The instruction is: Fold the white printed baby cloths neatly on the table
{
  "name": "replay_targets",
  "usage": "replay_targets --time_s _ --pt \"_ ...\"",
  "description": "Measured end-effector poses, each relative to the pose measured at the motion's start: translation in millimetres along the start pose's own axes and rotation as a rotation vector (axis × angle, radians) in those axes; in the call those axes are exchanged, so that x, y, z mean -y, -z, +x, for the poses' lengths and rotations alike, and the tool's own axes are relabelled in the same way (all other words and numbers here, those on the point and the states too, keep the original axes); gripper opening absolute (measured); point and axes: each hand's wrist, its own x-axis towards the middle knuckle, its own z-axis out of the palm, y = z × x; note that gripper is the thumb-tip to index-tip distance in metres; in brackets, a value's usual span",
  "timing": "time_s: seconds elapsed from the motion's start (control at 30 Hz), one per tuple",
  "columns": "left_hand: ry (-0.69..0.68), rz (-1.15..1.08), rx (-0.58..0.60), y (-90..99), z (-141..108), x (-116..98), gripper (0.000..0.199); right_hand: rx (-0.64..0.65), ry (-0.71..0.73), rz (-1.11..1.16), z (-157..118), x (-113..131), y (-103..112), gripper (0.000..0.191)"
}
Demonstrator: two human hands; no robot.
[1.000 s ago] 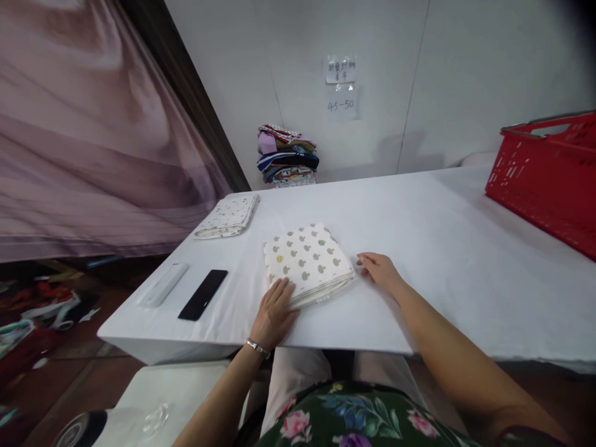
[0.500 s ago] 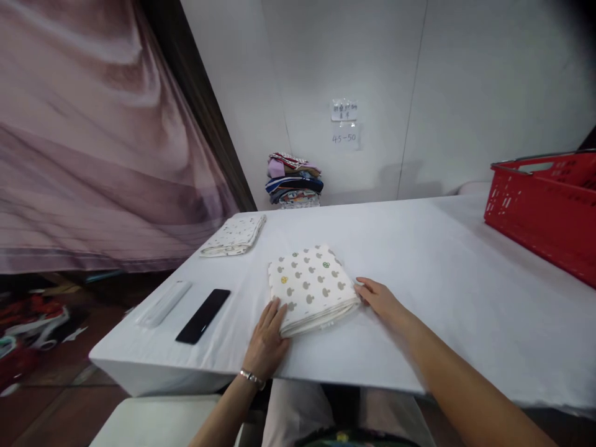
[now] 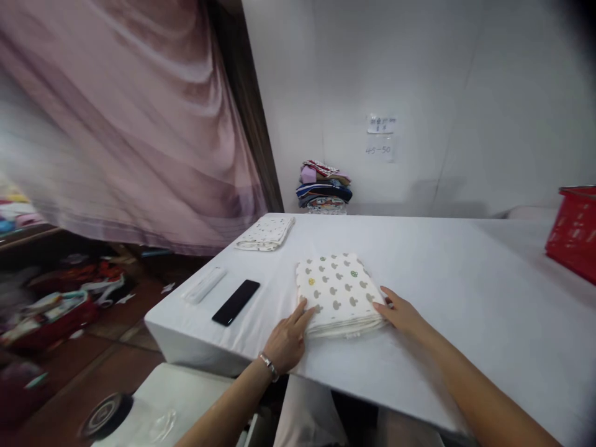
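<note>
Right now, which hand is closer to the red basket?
The right hand: it touches the folded cloth on the side toward the red basket; the left hand is farther left.

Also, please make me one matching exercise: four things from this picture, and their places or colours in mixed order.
Things:
1. Mushroom-print cloth
2. Basket
3. Fabric pile
4. Phone-like slab

Places or colours:
A. Beyond the table's far edge
B. Black
C. Between left hand and right hand
D. Red

Pairs: 1-C, 2-D, 3-A, 4-B
</note>
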Motion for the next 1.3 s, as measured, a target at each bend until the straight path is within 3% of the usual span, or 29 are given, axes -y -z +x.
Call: replay_targets --time_s 0.1,0.17,0.27,0.37,0.47,0.63,0.77,1.13,1.3 --pt "-0.032 0.029 0.024 1.6 -1 0 0.079 -0.001 0.041 -0.124 0 -2 0 0.058" --pt "-0.076 0.026 0.025 1.6 -1 1 0.076 -0.075 0.136 -0.259 -2 3 -2 0.056" --pt "-0.106 0.002 -0.002 0.9 -2 3 0.069 -0.193 0.451 -0.41 -10 18 -12 0.051" --pt "-0.116 -0.035 -0.074 1.4 -2 5 0.061 -0.133 0.785 -0.52 -21 39 -35 0.052" --pt "-0.14 -0.074 -0.147 4.6 1 4 0.057 -0.061 0.932 -0.622 -29 54 -61 0.057" --pt "-0.068 -0.092 -0.176 10.1 7 3 0.052 -0.113 0.931 -0.673 -28 61 -95 0.061" --pt "-0.028 -0.074 -0.2 10.0 10 3 0.047 -0.186 0.872 -0.701 -22 61 -107 0.066" --pt "-0.021 -0.093 -0.273 13.6 28 0 0.039 -0.231 0.771 -0.729 -19 68 -105 0.075" --pt "-0.02 -0.284 -0.326 17.5 28 0 0.039 -0.158 0.698 -0.677 -13 71 -96 0.072"
